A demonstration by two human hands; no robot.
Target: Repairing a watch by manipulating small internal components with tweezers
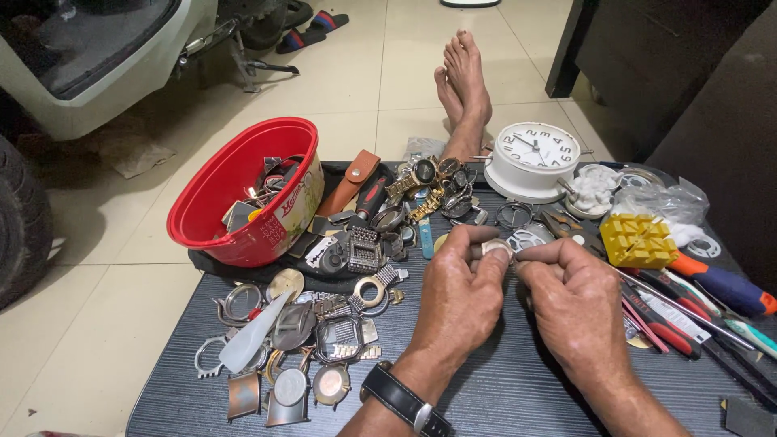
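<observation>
Just right of the frame's centre, the left hand (456,293) and right hand (573,301) pinch a small round silver watch part (494,247) between their fingertips above the dark table (494,388), with a white clock (533,159) behind and a red bowl (235,194) at upper left

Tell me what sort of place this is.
Likely an informal watch-repair spot on a home floor: a low dark table strewn with watch cases, a red tub of parts, screwdrivers, and both hands pinching a small round part.
</observation>
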